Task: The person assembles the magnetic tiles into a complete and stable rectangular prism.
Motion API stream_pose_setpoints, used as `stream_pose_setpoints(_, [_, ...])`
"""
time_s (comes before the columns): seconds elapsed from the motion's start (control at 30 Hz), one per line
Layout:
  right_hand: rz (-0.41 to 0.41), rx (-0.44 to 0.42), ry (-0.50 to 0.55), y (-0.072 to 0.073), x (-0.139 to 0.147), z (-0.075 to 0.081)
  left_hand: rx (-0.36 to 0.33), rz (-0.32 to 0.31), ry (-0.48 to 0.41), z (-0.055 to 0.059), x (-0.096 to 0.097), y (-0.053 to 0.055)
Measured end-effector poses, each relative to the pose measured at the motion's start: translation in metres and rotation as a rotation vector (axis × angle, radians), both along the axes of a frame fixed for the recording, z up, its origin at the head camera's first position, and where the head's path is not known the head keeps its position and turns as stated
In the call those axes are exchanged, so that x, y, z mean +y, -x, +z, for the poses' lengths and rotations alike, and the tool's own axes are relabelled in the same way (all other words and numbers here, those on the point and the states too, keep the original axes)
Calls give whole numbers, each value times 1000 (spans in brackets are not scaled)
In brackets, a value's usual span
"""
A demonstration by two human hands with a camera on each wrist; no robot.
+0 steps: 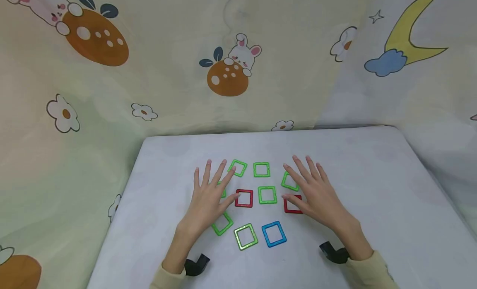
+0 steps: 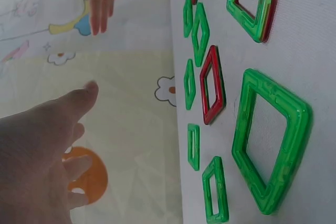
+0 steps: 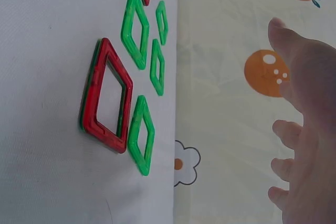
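Both hands hover over a white table with fingers spread, holding nothing. Beneath and beside the left hand (image 1: 208, 200) lie green square magnetic tiles, one partly covered by its fingers. Its thumb tip overlaps a red square tile (image 1: 251, 198) in the head view. The right hand (image 1: 320, 196) partly hides a second red tile (image 1: 292, 211) and a green one behind its fingers. Between the hands sits a green tile (image 1: 268, 202). Closer to the front are a blue tile (image 1: 277, 243) and a green tile (image 1: 249, 245). In the right wrist view, green shows under the red tile (image 3: 94, 93).
The white tabletop (image 1: 391, 198) extends on both sides of the tiles, its far edge against a patterned cloth (image 1: 179, 73) with rabbits, flowers and a moon. Black straps (image 1: 197, 265) sit at both wrists, next to light sleeves.
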State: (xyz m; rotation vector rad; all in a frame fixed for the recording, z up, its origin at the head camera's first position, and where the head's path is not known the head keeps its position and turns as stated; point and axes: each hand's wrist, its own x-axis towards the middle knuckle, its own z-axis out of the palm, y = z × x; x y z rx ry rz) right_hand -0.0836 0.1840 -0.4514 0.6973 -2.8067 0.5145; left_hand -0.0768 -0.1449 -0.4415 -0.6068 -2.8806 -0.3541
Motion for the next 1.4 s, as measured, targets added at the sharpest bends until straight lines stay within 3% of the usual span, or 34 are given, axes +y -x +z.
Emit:
stream_pose_setpoints(0.3, [12,-1,3,1,-1,-2,-13,-11,-1,-4,-3,-4])
stream_pose_setpoints(0.53, [40,1,40,-1,-2,-3,-117,-74,-25,-12,2,-3])
stream_pose_setpoints(0.73, [107,100,152,1,-3,-5,-240,-124,-28,-16,13,5])
stream_pose_setpoints(0.87, [143,123,191,1,-5,-8,-260,-135,-23,-19,19,10])
stream_pose_setpoints(1.0, [151,122,186,1,-6,-11,-265,-155,-15,-20,23,15])
stream_pose_setpoints(1.27, [130,89,193,-2,-12,-16,-366,-174,-65,-26,27,20])
stream_pose_setpoints(1.4, [130,50,192,-1,-15,-19,-382,-186,-68,-28,29,22])
